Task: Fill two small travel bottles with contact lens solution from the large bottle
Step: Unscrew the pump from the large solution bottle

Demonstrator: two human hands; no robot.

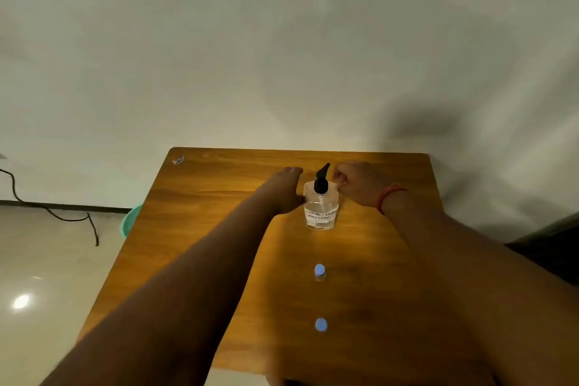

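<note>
The large clear bottle (321,210) with a black pump top and a handwritten label stands upright on the far half of the wooden table (203,197). My left hand (283,191) lies against its left side, fingers stretched past it and apart, thumb at the bottle's wall. My right hand (357,185) sits just right of the pump, fingers curled in, with nothing visible in them. Two small travel bottles with blue caps stand in line nearer to me: one (319,271) mid-table, the other (321,324) close to the front edge. Both are capped.
A small clear object (178,160) lies at the table's far left corner. A teal basin (130,222) sits on the floor under the table's left edge, and a dark cable (56,213) trails over the floor. A wall stands right behind the table.
</note>
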